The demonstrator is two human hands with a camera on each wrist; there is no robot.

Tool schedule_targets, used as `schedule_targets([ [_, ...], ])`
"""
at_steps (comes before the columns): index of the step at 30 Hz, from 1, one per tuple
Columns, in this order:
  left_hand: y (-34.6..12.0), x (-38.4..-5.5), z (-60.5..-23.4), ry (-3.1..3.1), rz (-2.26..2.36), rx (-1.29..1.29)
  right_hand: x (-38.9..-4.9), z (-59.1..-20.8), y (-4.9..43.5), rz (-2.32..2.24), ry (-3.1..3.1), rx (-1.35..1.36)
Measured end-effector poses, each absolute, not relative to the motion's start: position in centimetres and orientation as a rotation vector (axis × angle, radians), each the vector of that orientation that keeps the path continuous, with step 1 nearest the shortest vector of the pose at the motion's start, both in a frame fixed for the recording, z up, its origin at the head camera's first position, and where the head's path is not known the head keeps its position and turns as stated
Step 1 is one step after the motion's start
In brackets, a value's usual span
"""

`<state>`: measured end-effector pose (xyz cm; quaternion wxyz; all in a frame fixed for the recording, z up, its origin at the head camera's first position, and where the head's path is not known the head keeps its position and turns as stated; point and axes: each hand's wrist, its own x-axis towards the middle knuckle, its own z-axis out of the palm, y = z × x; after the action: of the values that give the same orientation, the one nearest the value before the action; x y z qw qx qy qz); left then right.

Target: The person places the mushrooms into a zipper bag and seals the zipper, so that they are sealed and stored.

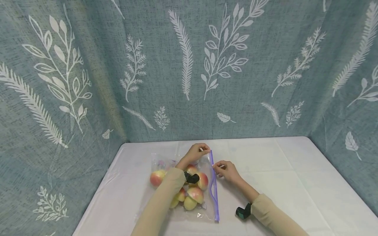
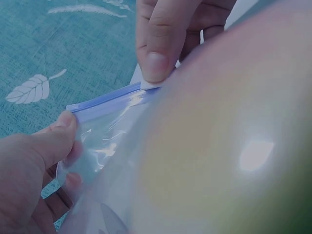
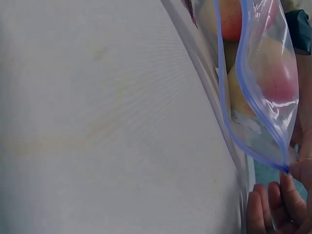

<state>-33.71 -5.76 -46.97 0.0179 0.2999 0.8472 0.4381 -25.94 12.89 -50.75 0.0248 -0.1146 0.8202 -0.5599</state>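
Observation:
A clear zip bag [image 1: 189, 214] lies on the table with several round yellow-and-red fruits [image 1: 196, 194] inside. Along its right side runs a purple zip strip [image 1: 216, 206], whose two edges part in a gap toward the near end. My left hand [image 1: 196, 153] pinches the bag's far corner by the strip, thumb on the plastic. Just nearer along the strip, my right hand [image 1: 226, 171] pinches a small white slider [image 2: 148, 86] between thumb and finger. In the right wrist view the bag's mouth [image 3: 226, 112] gapes, fruits showing within. A blurred fruit fills much of the left wrist view.
A white cloth covers the table [image 1: 274, 170]. Teal curtains [image 1: 189, 72] with white leaf prints hang behind it and on both sides. Black wrist cameras [image 1: 192, 178] sit on both forearms, the left one above the bag.

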Motion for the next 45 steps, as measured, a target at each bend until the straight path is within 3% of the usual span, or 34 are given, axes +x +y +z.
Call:
schedule_targets([
  [45,-5.9,-33.8,-47.0,2.635,1.361,0.945,-23.0,-51.2,12.9,-1.666,2.523,-0.375],
])
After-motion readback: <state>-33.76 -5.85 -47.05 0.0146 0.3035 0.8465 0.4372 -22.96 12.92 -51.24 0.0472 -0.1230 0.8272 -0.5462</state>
